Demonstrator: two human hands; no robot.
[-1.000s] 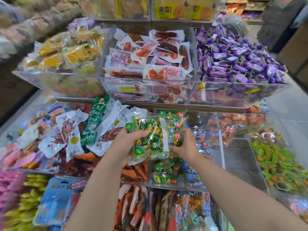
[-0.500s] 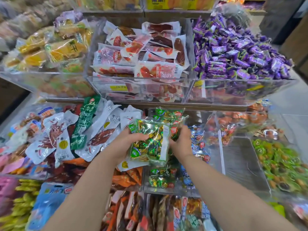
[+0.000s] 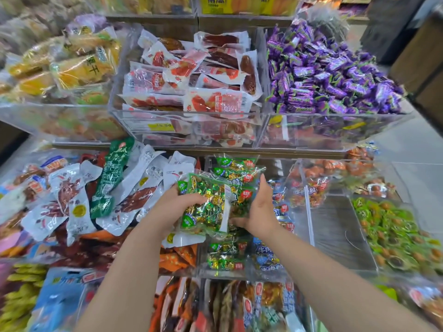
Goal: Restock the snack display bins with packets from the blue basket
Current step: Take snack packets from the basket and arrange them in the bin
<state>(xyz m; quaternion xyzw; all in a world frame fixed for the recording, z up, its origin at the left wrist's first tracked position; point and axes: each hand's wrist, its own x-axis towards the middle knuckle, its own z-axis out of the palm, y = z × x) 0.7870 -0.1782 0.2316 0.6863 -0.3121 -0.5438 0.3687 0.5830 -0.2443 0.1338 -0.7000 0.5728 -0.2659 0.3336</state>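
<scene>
Front packet (image 3: pixel 206 209) of green and gold sweets held just above the middle clear bin (image 3: pixel 310 226)
Gripped by the left hand (image 3: pixel 175 202), fingers curled over its face; just behind it, a back packet (image 3: pixel 239 185) clamped by the right hand (image 3: pixel 260 212), thumb up the side, fingers underneath. More of the same packets lying in the bin below, white pouches (image 3: pixel 143 185) heaped to the left, red sausage packs (image 3: pixel 191 80) and purple sweets (image 3: pixel 335 75) on the shelf above

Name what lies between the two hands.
In the head view, clear candy packets of green and gold sweets, held by left hand and right hand.
</scene>
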